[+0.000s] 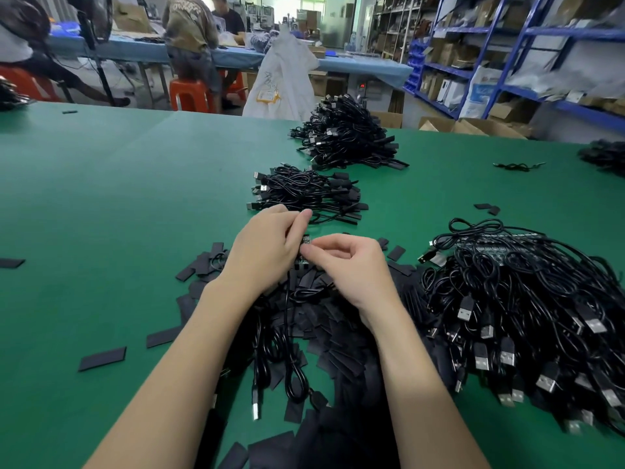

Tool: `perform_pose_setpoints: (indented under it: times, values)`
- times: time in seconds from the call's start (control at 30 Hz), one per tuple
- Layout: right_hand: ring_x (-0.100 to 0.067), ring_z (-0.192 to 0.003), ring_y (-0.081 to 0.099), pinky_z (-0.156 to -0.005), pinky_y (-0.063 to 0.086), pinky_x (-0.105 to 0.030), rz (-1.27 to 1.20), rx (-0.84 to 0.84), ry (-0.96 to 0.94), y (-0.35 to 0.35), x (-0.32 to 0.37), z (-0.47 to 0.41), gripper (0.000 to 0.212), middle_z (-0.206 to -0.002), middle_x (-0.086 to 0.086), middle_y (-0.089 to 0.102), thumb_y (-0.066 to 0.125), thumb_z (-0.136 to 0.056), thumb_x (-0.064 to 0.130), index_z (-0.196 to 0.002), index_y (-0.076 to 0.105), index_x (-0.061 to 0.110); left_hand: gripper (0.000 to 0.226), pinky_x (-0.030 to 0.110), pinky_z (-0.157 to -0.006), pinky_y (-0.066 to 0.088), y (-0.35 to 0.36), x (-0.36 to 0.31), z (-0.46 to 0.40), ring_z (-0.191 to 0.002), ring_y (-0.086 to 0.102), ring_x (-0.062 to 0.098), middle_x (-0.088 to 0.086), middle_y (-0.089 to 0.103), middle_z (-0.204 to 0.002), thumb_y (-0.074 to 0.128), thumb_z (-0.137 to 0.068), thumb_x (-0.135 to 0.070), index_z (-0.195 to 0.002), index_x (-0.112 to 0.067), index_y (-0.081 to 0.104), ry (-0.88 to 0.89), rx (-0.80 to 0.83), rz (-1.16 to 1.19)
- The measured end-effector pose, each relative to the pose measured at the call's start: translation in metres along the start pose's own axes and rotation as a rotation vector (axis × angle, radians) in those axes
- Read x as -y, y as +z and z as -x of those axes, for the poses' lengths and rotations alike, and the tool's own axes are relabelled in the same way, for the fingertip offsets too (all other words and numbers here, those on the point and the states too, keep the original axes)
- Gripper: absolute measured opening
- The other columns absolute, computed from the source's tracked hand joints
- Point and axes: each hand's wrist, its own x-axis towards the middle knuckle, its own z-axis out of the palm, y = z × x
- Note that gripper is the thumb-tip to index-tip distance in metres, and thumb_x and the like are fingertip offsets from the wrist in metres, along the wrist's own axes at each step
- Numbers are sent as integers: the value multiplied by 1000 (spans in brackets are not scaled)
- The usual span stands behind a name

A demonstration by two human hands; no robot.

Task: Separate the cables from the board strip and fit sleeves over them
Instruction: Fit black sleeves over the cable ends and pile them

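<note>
At the centre of the frame, a worker's left hand [267, 247] and right hand [348, 265] meet over a small board strip [304, 247], fingers [313, 253] curled and pinching it between them above a green counter [101, 198]. The step in hand appears to be snapping a cable [287, 319] free of the strip; its lead trails down toward the lower centre. Next, judging by the task, a flat black sleeve [103, 358] must be picked from the loose scatter beneath the wrists and slid over the freed end, which calls for a steady pinch and a square approach. Finished bundles [304, 192] lie just beyond the hands, a larger heap [348, 133] further up, and unprocessed cables [527, 316] crowd the right. Open counter lies to the left; the near edge is out of view.
</note>
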Motion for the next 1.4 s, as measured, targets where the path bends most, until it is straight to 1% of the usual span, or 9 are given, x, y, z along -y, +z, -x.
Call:
perform_pose_setpoints:
  times: [0.1, 0.17, 0.37, 0.73, 0.9, 1.1, 1.2, 1.27, 1.4]
  values:
    - [-2, -65, 68, -59, 47, -14, -151, 62, 61, -3, 4, 2, 12, -74, 6, 77, 87, -79, 23, -85, 78, 20, 61, 36, -60, 41, 0, -3, -4, -62, 54, 20, -1, 54, -54, 42, -104, -50, -60, -12, 57, -95, -55, 56]
    - [-4, -61, 64, -52, 47, -15, -231, 104, 99, -4, 6, 4, 13, -72, 4, 75, 86, -80, 18, -90, 77, 15, 67, 32, -53, 34, 2, -5, -4, -50, 49, 17, -4, 46, -42, 41, -102, -58, -52, -15, 53, -184, -70, 52]
    - [-7, -68, 70, -64, 59, -19, -358, 164, 182, -7, 10, 5, 13, -73, 2, 75, 83, -81, 9, -91, 76, 8, 77, 30, -47, 25, 6, -15, -1, -42, 40, 20, 0, 30, -33, 42, -101, -60, -42, -11, 33, -213, -158, -64]
    - [-9, -66, 70, -65, 58, -18, -507, 212, 223, -12, 12, 7, 14, -74, -4, 75, 80, -77, 2, -67, 81, 11, 73, 25, -43, 18, 12, -20, -1, -37, 35, 18, -1, 28, -34, 38, -105, -52, -43, -13, 29, -187, -206, -25]
    - [-9, -66, 69, -66, 58, -19, -563, 235, 256, -10, 7, 7, 3, -77, -5, 74, 80, -76, 4, -77, 80, 7, 73, 35, -49, 31, 13, -22, 1, -40, 35, 20, -2, 33, -37, 39, -107, -46, -42, -12, 34, -186, -175, 94]
    - [-7, -67, 69, -66, 58, -19, -602, 275, 246, -7, 9, 8, 11, -77, -2, 74, 83, -64, 15, -75, 82, 12, 76, 23, -49, 30, 10, -17, -2, -39, 34, 12, -6, 33, -36, 43, -106, -45, -49, 5, 47, -204, -189, 321]
    - [-7, -66, 68, -65, 58, -20, -549, 248, 226, -7, 9, 8, 7, -76, 0, 73, 84, -70, 15, -76, 81, 14, 73, 10, -55, 36, 5, -15, -4, -46, 51, 4, -8, 52, -40, 38, -107, -49, -54, -3, 62, -221, -102, 302]
    - [-8, -68, 69, -64, 58, -20, -491, 200, 187, -10, 9, 8, 6, -76, 2, 73, 83, -79, 13, -81, 79, 16, 65, 7, -64, 38, -2, -13, -5, -61, 59, -3, -12, 66, -59, 34, -107, -49, -66, -14, 71, -210, -8, 283]
    - [-14, -73, 73, -60, 56, -18, -443, 107, 30, -16, 18, 7, 12, -80, -1, 76, 80, -85, 12, -95, 74, 13, 52, 26, -80, 45, -23, -12, -6, -76, 60, 6, -10, 69, -77, 37, -107, -48, -74, -23, 69, -126, 89, 312]
